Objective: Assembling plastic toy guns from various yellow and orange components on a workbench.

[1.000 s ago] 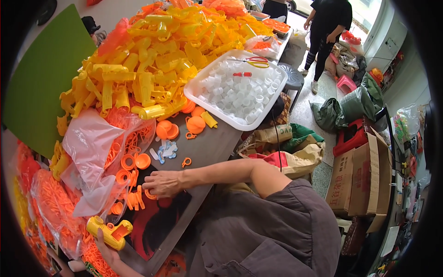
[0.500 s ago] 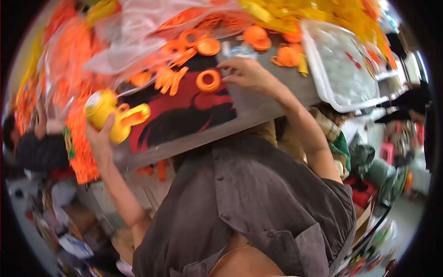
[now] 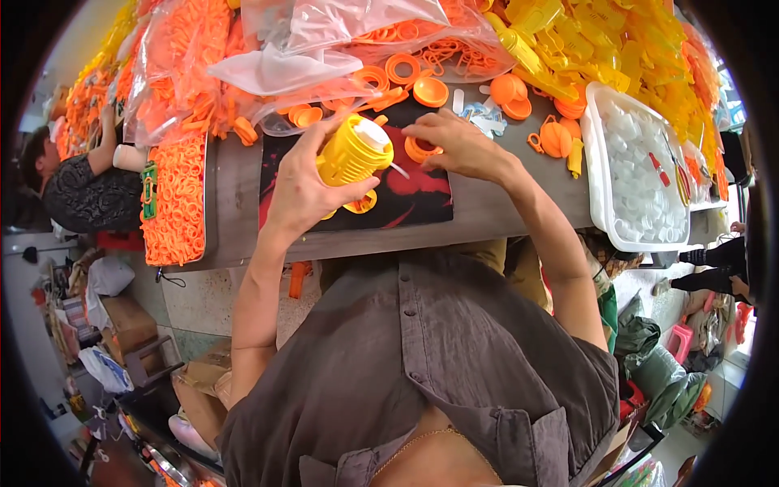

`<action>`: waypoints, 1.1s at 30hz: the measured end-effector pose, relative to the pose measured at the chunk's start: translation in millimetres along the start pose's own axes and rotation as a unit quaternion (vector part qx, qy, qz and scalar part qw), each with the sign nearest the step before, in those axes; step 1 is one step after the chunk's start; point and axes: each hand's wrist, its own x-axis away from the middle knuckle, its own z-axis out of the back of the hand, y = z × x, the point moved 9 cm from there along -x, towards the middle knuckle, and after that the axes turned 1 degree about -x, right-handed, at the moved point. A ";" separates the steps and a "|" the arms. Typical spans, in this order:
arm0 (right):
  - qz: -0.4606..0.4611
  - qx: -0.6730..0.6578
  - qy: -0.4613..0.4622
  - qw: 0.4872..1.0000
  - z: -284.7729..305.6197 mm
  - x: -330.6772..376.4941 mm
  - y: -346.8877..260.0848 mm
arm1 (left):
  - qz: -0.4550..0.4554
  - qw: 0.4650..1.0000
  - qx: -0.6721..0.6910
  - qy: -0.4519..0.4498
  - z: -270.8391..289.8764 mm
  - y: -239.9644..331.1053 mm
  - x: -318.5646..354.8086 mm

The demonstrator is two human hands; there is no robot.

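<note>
My left hand (image 3: 296, 178) is wrapped round a yellow ribbed plastic cylinder (image 3: 345, 154) with a white insert in its open end. A thin white tube (image 3: 399, 170) sticks out beside it, and a yellow looped part (image 3: 361, 201) shows below. The cylinder is tilted, with its open end towards the right. My right hand (image 3: 466, 148) reaches over the mat, thumb and fingers closed about an orange ring (image 3: 419, 151). Part of that ring is hidden by the fingers. Beneath both hands lies a black and red mat (image 3: 406, 207).
Orange round caps (image 3: 430, 92) and rings lie beyond the mat. A white tray (image 3: 599, 162) of clear plastic pieces stands right; a tray of small orange rings (image 3: 177, 203) left. Plastic bags (image 3: 284, 69) and yellow parts (image 3: 568, 40) heap at the back. Another person (image 3: 89, 187) sits far left.
My left hand has brought the yellow cylinder from the left side in over the mat, turning its open end right. My right hand has closed about the orange ring. The view has shifted.
</note>
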 end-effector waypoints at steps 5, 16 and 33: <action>-0.067 -0.495 0.103 0.860 58.4 23.3 9.8 | -0.027 0.999 -0.042 -0.018 -20.5 11.4 -13.4; -0.071 -0.447 0.093 0.887 63.0 34.4 11.3 | -0.093 0.989 -0.088 -0.079 -55.3 35.3 -45.3; -0.083 -0.412 0.227 0.878 66.9 30.6 16.2 | -0.085 0.992 -0.049 -0.082 -53.1 28.5 -47.6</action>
